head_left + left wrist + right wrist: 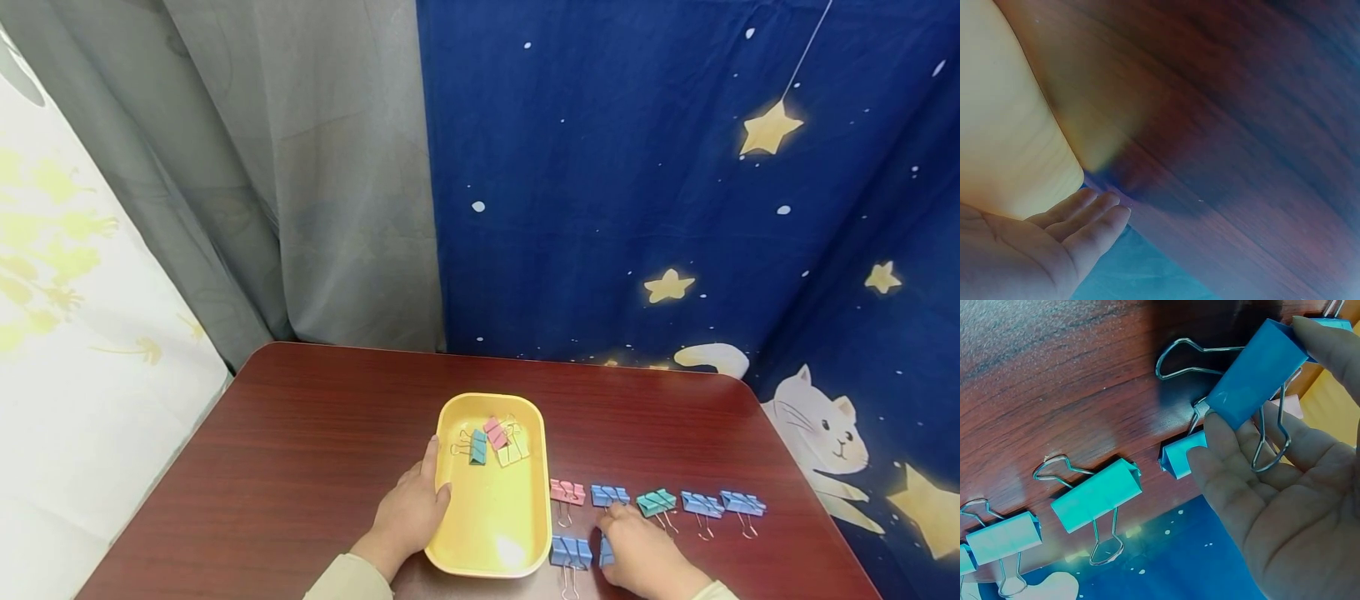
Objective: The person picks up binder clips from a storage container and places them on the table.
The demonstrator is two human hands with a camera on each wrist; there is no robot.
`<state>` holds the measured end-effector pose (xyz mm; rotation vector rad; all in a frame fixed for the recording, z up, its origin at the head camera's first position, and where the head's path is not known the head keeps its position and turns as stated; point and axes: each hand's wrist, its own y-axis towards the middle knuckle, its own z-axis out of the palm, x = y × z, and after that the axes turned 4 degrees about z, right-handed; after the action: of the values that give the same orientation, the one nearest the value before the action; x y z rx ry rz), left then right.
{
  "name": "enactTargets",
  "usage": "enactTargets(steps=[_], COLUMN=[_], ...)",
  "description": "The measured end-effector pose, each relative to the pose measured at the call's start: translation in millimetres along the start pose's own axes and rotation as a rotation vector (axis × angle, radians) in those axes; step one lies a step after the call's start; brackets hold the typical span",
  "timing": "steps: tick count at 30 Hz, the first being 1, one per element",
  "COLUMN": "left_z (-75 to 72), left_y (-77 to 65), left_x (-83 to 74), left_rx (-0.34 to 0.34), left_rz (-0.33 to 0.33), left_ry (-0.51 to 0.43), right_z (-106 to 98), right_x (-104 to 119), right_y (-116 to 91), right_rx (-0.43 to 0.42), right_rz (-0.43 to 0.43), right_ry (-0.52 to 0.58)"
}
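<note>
My left hand (pixel 408 510) lies along the left side of a yellow tray (pixel 491 525), its straight fingers against the wall, as the left wrist view also shows. Between thumb and fingertips, my right hand (pixel 1297 481) pinches a blue binder clip (pixel 1257 375) by its ends, wire handles spread. In the head view this hand covers most of that clip, just right of another blue binder clip (pixel 571 552). Inside the tray's far half lie a teal binder clip (pixel 478 447), a pink one (pixel 495 432) and a pale yellow one (pixel 514 452).
Right of the tray, a row runs across the dark red table (pixel 322 433): a pink binder clip (pixel 567 492), a blue clip (pixel 609 495), a green clip (pixel 656 502) and two more blue clips. A grey curtain (pixel 352 183) and a starry blue curtain (pixel 562 208) hang behind.
</note>
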<state>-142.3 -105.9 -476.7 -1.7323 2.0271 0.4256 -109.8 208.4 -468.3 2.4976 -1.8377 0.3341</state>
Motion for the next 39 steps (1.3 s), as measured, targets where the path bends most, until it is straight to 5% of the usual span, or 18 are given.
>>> enactTargets(steps=[20, 30, 39], left_z=[2.5, 3.0, 1.6], left_y=[2.5, 2.7, 1.5], left_x=[1.1, 1.5, 1.7], left_rx=[0.004, 0.003, -0.006], left_rz=[-0.017, -0.014, 0.001], left_ry=[0.006, 0.009, -0.005], right_z=[-0.7, -14.0, -32.8], right_x=[3.1, 10.5, 12.6], right_y=[0.8, 1.8, 5.6], right_rx=[-0.014, 0.066, 0.026], right_rz=[-0.004, 0.059, 0.002], right_ry=[-0.031, -0.026, 0.030])
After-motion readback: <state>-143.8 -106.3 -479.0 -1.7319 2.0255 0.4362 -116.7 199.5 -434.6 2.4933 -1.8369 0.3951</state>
